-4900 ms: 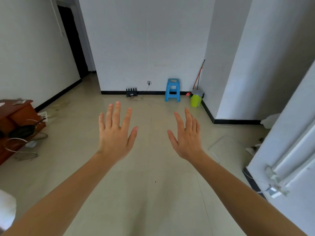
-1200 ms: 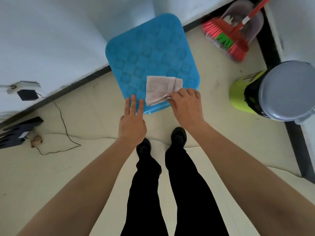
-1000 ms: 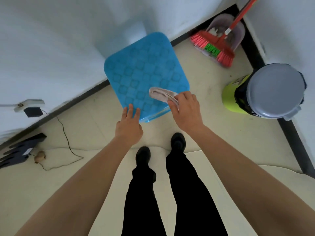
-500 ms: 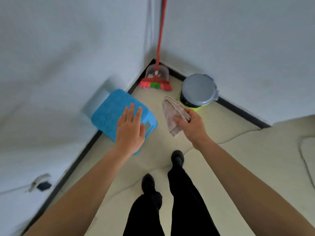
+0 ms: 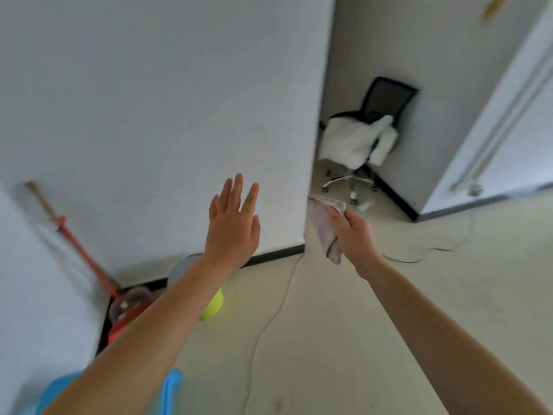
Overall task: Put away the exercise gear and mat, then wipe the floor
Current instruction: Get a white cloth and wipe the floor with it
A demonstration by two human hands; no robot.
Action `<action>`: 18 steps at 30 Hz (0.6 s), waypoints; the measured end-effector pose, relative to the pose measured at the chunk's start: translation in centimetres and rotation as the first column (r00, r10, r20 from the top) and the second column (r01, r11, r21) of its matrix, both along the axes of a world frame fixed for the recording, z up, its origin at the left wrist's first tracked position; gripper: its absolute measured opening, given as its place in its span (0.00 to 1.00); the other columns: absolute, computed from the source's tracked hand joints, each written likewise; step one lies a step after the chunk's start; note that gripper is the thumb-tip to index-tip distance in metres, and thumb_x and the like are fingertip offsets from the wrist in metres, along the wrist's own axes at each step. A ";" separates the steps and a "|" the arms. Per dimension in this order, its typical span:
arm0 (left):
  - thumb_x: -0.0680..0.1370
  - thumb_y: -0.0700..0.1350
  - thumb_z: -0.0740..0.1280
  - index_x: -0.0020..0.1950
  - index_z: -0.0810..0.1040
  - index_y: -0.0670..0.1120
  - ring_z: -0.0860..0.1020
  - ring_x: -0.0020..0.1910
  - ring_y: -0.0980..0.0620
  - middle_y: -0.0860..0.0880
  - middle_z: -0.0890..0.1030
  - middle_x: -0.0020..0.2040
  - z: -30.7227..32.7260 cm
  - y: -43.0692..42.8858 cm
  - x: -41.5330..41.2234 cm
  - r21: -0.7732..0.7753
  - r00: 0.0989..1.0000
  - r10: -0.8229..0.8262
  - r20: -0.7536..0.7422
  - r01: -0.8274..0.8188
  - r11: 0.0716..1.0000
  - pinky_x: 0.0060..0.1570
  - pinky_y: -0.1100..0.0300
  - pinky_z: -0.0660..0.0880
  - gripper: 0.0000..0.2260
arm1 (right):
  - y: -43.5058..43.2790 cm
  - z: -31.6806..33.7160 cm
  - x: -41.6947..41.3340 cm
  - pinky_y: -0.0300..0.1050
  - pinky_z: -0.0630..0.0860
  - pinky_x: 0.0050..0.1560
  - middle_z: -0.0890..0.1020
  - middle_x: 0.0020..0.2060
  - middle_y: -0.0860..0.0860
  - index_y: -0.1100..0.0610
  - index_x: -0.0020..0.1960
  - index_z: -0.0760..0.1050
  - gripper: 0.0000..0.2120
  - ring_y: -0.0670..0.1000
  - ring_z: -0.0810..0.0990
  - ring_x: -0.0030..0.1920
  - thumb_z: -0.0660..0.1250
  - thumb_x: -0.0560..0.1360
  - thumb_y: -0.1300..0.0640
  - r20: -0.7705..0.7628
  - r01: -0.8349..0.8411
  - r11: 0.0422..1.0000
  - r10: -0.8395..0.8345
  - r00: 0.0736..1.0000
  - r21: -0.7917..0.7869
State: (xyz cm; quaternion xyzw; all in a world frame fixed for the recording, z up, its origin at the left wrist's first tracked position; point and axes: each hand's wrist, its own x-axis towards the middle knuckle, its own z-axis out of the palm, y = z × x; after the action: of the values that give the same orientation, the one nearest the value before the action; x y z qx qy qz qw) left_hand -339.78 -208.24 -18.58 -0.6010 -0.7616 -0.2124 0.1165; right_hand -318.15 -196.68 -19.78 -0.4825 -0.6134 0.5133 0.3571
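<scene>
As my right hand (image 5: 356, 238) pinches the cloth (image 5: 323, 230), its length near-upright, tail down, my left hand (image 5: 233, 226) flat-open, empty.

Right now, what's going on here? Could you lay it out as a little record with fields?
Left hand: open, fingers straight, raised, holding nothing
Right hand: grips a crumpled pale grey cloth
Ground: pale beige floor, thin white cable trailing across it
Left corner: red-handled broom, lime-green bin, blue plastic stool
Background: black mesh office chair with a white jacket draped on it
</scene>
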 end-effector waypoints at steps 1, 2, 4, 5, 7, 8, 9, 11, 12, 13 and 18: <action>0.80 0.44 0.61 0.79 0.56 0.46 0.51 0.79 0.39 0.40 0.51 0.80 0.5 1.8 3.2 -0.006 0.999 -0.050 -0.009 0.050 0.999 0.73 0.39 0.56 0.28 | 0.9 0.6 3.7 0.41 0.71 0.37 0.79 0.30 0.41 0.52 0.46 0.80 0.13 0.41 0.76 0.32 0.66 0.79 0.43 -0.018 0.053 0.998 -0.053 0.998 0.018; 0.80 0.45 0.60 0.80 0.55 0.46 0.49 0.79 0.40 0.41 0.50 0.80 0.8 3.7 6.5 -0.014 0.995 -0.097 -0.014 0.096 0.995 0.74 0.40 0.55 0.28 | 1.7 1.0 7.7 0.39 0.71 0.37 0.79 0.29 0.40 0.51 0.44 0.80 0.12 0.39 0.75 0.31 0.66 0.80 0.45 -0.034 0.101 0.994 -0.100 0.994 0.039; 0.81 0.45 0.60 0.80 0.54 0.46 0.47 0.79 0.41 0.41 0.48 0.81 1.0 7.5 13.8 -0.031 0.984 -0.176 -0.019 0.175 0.984 0.75 0.40 0.53 0.29 | 3.0 1.4 16.0 0.38 0.70 0.36 0.78 0.27 0.38 0.49 0.41 0.79 0.12 0.38 0.73 0.30 0.65 0.80 0.47 -0.040 0.191 0.980 -0.189 0.981 0.059; 0.81 0.45 0.60 0.80 0.53 0.46 0.47 0.79 0.41 0.41 0.48 0.81 1.1 9.3 17.7 -0.040 0.978 -0.209 -0.014 0.208 0.977 0.75 0.40 0.53 0.29 | 3.5 1.4 20.3 0.38 0.69 0.36 0.77 0.26 0.39 0.50 0.39 0.78 0.13 0.38 0.73 0.30 0.65 0.81 0.48 -0.025 0.234 0.970 -0.233 0.972 0.068; 0.80 0.47 0.58 0.80 0.53 0.46 0.46 0.79 0.42 0.41 0.48 0.81 1.2 13.3 25.6 -0.052 0.960 -0.279 0.000 0.279 0.959 0.75 0.39 0.53 0.29 | 4.5 1.7 29.0 0.43 0.68 0.35 0.76 0.26 0.44 0.53 0.37 0.76 0.16 0.44 0.73 0.31 0.64 0.81 0.47 0.024 0.323 0.942 -0.326 0.945 0.086; 0.80 0.48 0.57 0.80 0.54 0.45 0.47 0.79 0.42 0.41 0.49 0.80 1.3 15.3 29.6 -0.049 0.946 -0.324 -0.007 0.324 0.945 0.75 0.39 0.54 0.29 | 5.1 1.8 33.3 0.45 0.69 0.35 0.77 0.27 0.48 0.56 0.38 0.75 0.18 0.48 0.74 0.32 0.63 0.80 0.44 0.045 0.353 0.931 -0.358 0.933 0.087; 0.79 0.50 0.55 0.79 0.56 0.45 0.49 0.79 0.41 0.41 0.52 0.80 1.4 17.0 33.5 -0.048 0.928 -0.371 -0.022 0.370 0.928 0.74 0.38 0.56 0.28 | 5.6 2.0 37.2 0.47 0.70 0.36 0.78 0.28 0.53 0.57 0.40 0.75 0.20 0.52 0.76 0.32 0.62 0.80 0.42 0.063 0.388 0.918 -0.393 0.917 0.085; 0.78 0.51 0.53 0.78 0.59 0.44 0.53 0.79 0.40 0.40 0.55 0.79 1.8 20.0 40.8 -0.061 0.896 -0.443 -0.043 0.440 0.896 0.71 0.37 0.58 0.29 | 6.9 2.6 44.6 0.45 0.71 0.35 0.78 0.30 0.56 0.60 0.44 0.77 0.21 0.52 0.76 0.32 0.61 0.80 0.42 0.055 0.479 0.874 -0.484 0.874 0.084; 0.78 0.51 0.53 0.78 0.59 0.44 0.53 0.79 0.40 0.39 0.56 0.79 2.0 21.3 44.1 -0.067 0.880 -0.472 -0.052 0.469 0.881 0.71 0.37 0.59 0.29 | 7.5 2.8 47.9 0.44 0.70 0.33 0.77 0.31 0.55 0.61 0.45 0.77 0.20 0.49 0.76 0.31 0.62 0.81 0.44 0.019 0.536 0.841 -0.539 0.842 0.072; 0.78 0.51 0.53 0.78 0.59 0.44 0.53 0.79 0.40 0.39 0.56 0.79 2.0 22.5 47.2 -0.072 0.862 -0.503 -0.066 0.499 0.864 0.70 0.36 0.59 0.29 | 8.3 2.7 51.0 0.42 0.69 0.33 0.77 0.32 0.53 0.61 0.46 0.78 0.18 0.48 0.75 0.32 0.62 0.82 0.46 -0.019 0.591 0.806 -0.591 0.807 0.044; 0.77 0.50 0.58 0.78 0.59 0.44 0.54 0.78 0.39 0.38 0.55 0.79 1.4 29.3 60.0 -0.105 0.771 -0.626 -0.117 0.618 0.779 0.69 0.35 0.61 0.30 | 13.9 0.7 63.3 0.47 0.72 0.42 0.79 0.38 0.55 0.58 0.50 0.81 0.16 0.54 0.77 0.40 0.64 0.81 0.46 -0.153 0.705 0.702 -0.711 0.686 -0.103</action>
State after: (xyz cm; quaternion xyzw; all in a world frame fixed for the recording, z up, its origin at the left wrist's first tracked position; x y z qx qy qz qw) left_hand -279.75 -178.96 -17.23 -0.8361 -0.5154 -0.1713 0.0767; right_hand -254.83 -182.80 -19.06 -0.6391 -0.3355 0.3884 0.5728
